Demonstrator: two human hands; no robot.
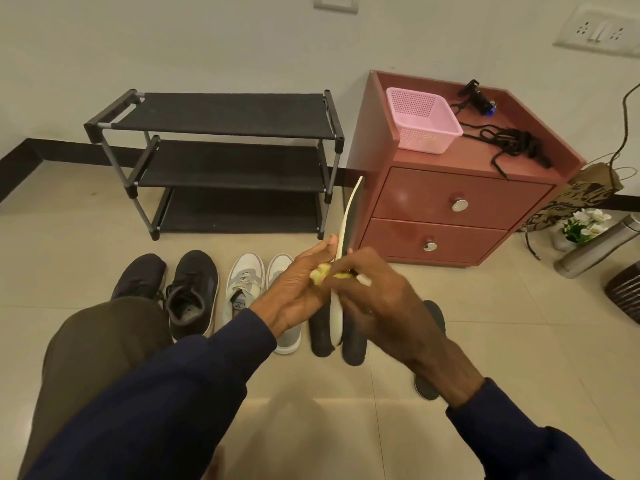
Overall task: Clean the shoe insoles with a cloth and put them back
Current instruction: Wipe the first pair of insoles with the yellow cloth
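Insole (349,216) held upright between both hands, above the floor
The right hand (377,299) curls round its lower half; the left hand (298,289) pinches a yellow cloth (320,274) against it. Dark insoles (320,337) lie on the tiles beneath, beside white sneakers (242,289) and black sneakers (192,292). A pink basket (426,140) sits on the red cabinet (450,202)

Black shoe rack (225,114) by the wall; pink basket (424,121) (mesh-sided) on red cabinet (415,199)
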